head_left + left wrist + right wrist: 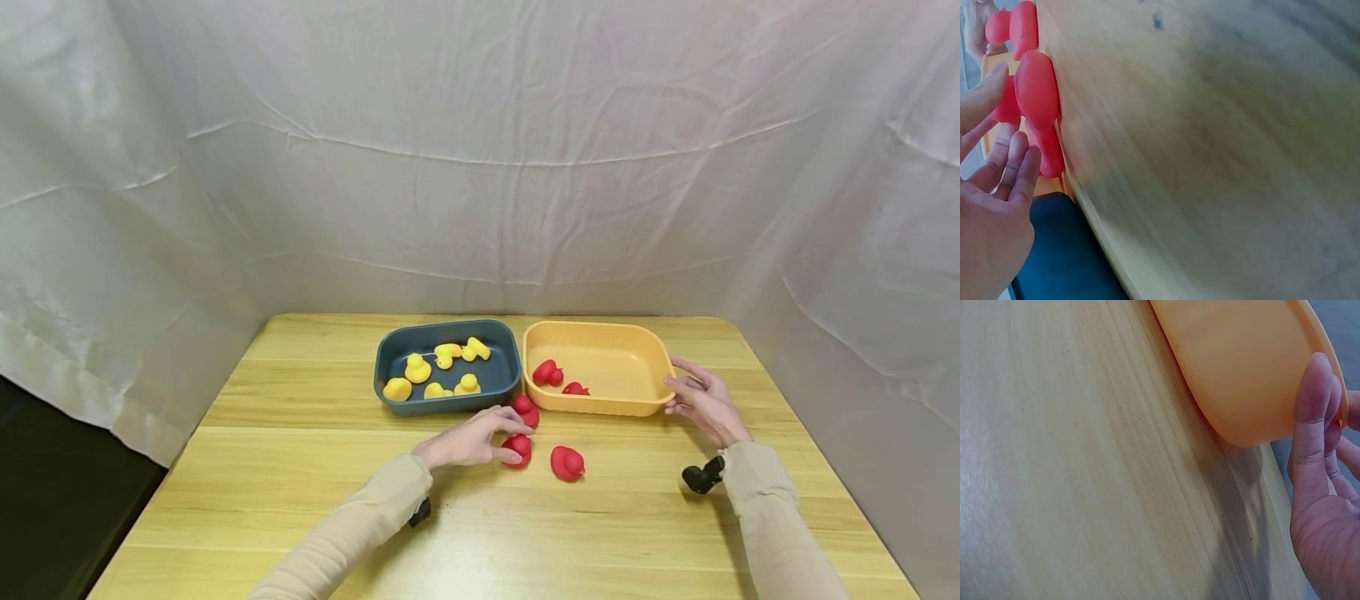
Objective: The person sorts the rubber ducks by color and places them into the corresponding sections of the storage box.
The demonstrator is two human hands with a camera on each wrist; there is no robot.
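Observation:
My left hand [472, 437] is at a red rubber duck [517, 451] on the table, thumb and fingers spread around it. In the left wrist view, the thumb overlaps that duck's head and the other fingers lie beside its body [1037, 87]. A second red duck [527, 410] sits just beyond, by the bins, and a third [567, 463] lies to the right. My right hand [705, 402] holds the right end of the orange bin [600, 406], thumb at its rim. Two red ducks [547, 372] are inside this bin.
Left of the orange bin, close against it, stands a dark blue bin [446, 406] holding several yellow ducks [417, 368]. Both are toward the back of the wooden table [300, 467]. White curtains [480, 167] hang behind and at the sides.

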